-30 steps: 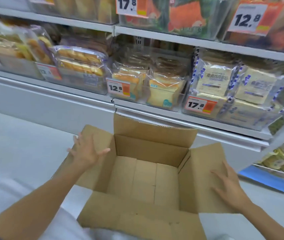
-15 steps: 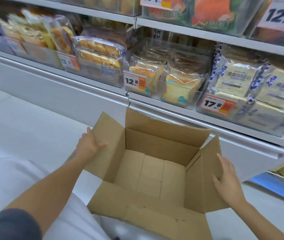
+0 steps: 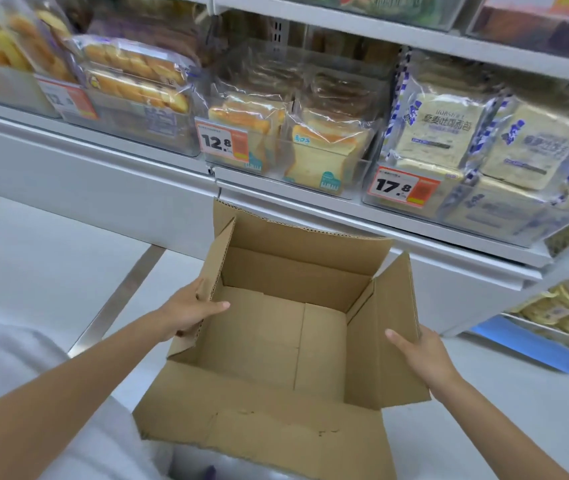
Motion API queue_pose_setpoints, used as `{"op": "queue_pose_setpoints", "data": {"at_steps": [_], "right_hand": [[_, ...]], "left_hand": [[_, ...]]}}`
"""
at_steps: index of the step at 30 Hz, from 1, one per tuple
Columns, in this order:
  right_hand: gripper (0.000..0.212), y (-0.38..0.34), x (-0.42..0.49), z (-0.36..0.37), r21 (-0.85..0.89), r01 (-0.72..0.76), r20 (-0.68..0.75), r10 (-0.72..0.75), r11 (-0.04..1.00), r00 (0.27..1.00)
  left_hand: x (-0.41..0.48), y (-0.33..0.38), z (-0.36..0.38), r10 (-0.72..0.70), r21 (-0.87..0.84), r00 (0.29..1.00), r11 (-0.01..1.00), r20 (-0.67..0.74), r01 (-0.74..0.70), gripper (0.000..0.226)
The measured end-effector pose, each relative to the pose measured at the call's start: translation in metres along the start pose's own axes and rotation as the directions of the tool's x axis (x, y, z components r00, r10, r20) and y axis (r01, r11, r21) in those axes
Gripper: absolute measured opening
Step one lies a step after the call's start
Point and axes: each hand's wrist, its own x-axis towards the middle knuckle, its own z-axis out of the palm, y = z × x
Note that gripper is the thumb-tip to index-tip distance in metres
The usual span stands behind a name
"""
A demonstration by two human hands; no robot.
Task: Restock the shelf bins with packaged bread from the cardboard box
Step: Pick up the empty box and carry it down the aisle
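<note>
Since the cardboard box shows only its bare bottom and no packs inside, restocking from it looks finished or nearly so.

Location: the box is held in front of the person, low and just short of the shelf's front edge, under the bin with the sliced bread. Whether its base rests on anything cannot be told.

Grip: the left hand clasps the left wall at the flap, thumb laid inside, fingers wrapped outside. The right hand holds the right flap, thumb on its inner face, fingers hidden behind it.

Risks:
- Both holds are on thin flap card. A flap may fold or tear at its crease, and the box would swing or drop.
- The far flap stands up close under the shelf edge. Lifting or tipping forward could make it catch the lip or knock the price tag.
- The loose near flap hangs toward the person and may snag on clothing.

Orientation: the mouth faces up, tipped slightly toward the person. Judged from the wider near and far flaps, the long axis runs left to right, roughly along the shelf front.
</note>
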Motion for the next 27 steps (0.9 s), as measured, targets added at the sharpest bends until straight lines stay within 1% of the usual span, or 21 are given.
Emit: {"op": "queue_pose_setpoints", "data": {"at_steps": [3,5,6,10,13,15,18,20,23,27], "right_hand": [[0.017,0.006,0.006,-0.009,0.041,-0.016,0.065,0.013,0.999,0.998],[0.015,0.009,0.007,-0.015,0.078,-0.036,0.078,0.030,0.996,0.997],[0.014,0.011,0.008,-0.018,0.091,-0.055,0.083,0.048,0.994,0.995],[0.016,0.012,-0.001,-0.025,0.088,-0.123,0.112,0.113,0.989,0.987],[0.026,0.013,-0.017,-0.031,0.054,-0.153,0.129,0.145,0.987,0.981],[0.033,0.013,-0.033,-0.041,0.029,-0.174,0.092,0.171,0.984,0.981],[0.043,0.010,-0.059,-0.070,0.008,-0.229,-0.016,0.229,0.973,0.973],[0.045,0.013,-0.077,-0.096,0.013,-0.274,-0.063,0.274,0.962,0.960],[0.040,0.021,-0.105,-0.139,0.022,-0.319,-0.114,0.319,0.948,0.941],[0.035,0.042,-0.147,-0.200,0.069,-0.338,-0.212,0.345,0.939,0.914]], "left_hand": [[0.009,-0.007,0.003,-0.049,0.031,0.999,0.998,-0.024,0.049,0.091],[0.011,-0.011,0.006,-0.054,0.039,0.998,0.998,-0.019,0.055,0.094],[0.012,-0.011,0.008,-0.052,0.016,0.999,0.998,-0.008,0.053,0.093],[0.008,-0.002,0.015,-0.095,-0.019,0.995,0.995,0.031,0.096,0.089],[-0.003,0.014,0.012,-0.133,-0.024,0.981,0.990,0.138,0.138,0.083],[-0.014,0.028,0.013,-0.153,-0.014,0.967,0.987,0.202,0.159,0.073],[-0.039,0.060,0.030,-0.202,0.027,0.947,0.979,0.251,0.202,0.062],[-0.057,0.085,0.050,-0.185,0.016,0.937,0.982,0.295,0.189,0.063],[-0.087,0.118,0.088,-0.134,0.044,0.928,0.991,0.349,0.126,0.070],[-0.117,0.155,0.139,-0.107,0.072,0.919,0.994,0.379,0.086,0.077]]}}
